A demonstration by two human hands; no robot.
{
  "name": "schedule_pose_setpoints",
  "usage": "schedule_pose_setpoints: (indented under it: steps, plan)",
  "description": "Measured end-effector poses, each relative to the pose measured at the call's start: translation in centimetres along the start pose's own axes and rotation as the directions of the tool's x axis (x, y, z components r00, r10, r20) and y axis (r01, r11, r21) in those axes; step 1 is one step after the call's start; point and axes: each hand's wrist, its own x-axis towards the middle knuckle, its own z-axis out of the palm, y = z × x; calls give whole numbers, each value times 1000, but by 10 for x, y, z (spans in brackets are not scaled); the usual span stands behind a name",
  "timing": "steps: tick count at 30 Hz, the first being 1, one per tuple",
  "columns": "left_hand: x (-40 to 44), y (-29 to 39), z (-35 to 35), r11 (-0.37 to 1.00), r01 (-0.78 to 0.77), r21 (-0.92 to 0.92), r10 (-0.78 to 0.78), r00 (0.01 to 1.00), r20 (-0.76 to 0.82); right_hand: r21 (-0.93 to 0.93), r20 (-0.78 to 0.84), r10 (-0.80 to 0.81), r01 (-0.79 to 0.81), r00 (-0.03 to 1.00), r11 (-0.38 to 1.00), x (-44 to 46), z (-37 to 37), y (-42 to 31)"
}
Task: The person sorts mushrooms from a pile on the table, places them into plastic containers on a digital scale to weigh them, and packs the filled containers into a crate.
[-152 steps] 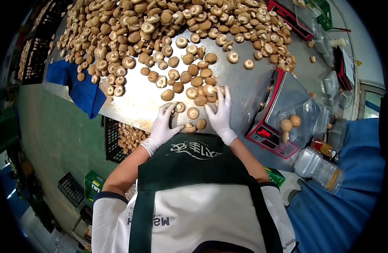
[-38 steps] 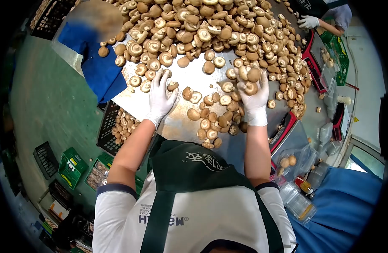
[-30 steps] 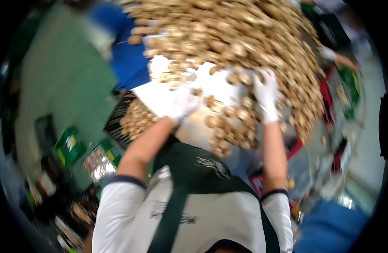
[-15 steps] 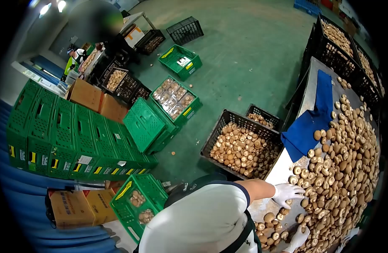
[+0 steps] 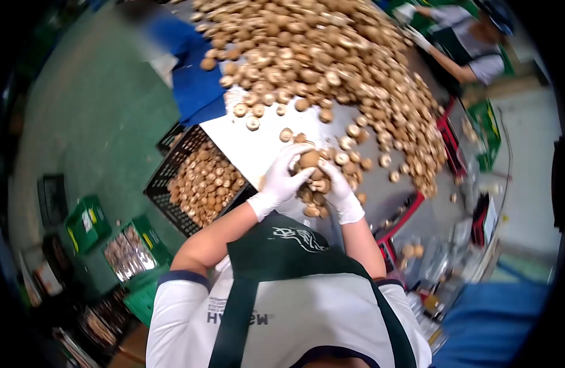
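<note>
Cupping mushrooms (image 5: 309,159) near the frame's centre, the left hand (image 5: 281,179) and right hand (image 5: 340,191) could spill some if fingers part.

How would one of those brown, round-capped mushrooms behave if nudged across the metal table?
The brown, round-capped mushroom would probably roll or wobble, given its domed cap. It looks small beside the white-gloved left hand, so it's likely light.

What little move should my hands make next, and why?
I'd probably draw the left hand and right hand slightly closer around the mushrooms before raising them. Several are bunched between the fingers, and loose ones lie just nearer the apron, where any that slip could land.
</note>
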Motion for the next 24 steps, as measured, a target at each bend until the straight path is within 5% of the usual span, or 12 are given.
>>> schedule_pose_setpoints:
  steps: [4,6,8,9,10,13,15,17,20,21,22,24]
  plan:
    - [-11,29,18,995,93,-24,-89,986,143,-98,107,-150,160,983,982,-48,-16,8]
    - [-12,27,28,998,-28,64,8,957,290,-251,-77,-154,130,985,959,-58,-47,32]
    - [-20,14,47,997,-74,-12,73,930,359,-591,-188,-330,162,925,790,-92,-43,20]
    - [-20,24,53,998,-63,-18,65,905,420,-473,-163,-370,256,915,843,-110,-44,8]
    - [-19,34,53,999,-50,-5,46,883,467,-325,-302,-288,186,909,927,-137,-40,-6]
    - [-18,29,60,999,-42,15,30,875,484,-451,-601,-539,306,591,838,-218,-79,-22]
    - [-10,37,58,1000,-12,21,1,890,456,-761,-601,-768,134,220,634,-274,-93,-40]
    - [-9,24,54,998,-32,45,11,912,411,-837,-542,-840,-102,20,538,-314,-113,-43]
    - [-13,0,40,994,29,103,-65,930,362,-830,-457,-888,-383,46,407,-333,-154,-19]
    - [-14,0,35,991,47,126,-87,940,329,-807,-477,-867,-462,145,367,-338,-171,-11]
    - [-15,0,29,984,51,172,-103,946,308,-791,-502,-842,-498,197,355,-337,-169,-15]
    - [-21,-10,15,966,77,246,-145,951,272,-791,-534,-836,-423,127,441,-334,-173,-16]
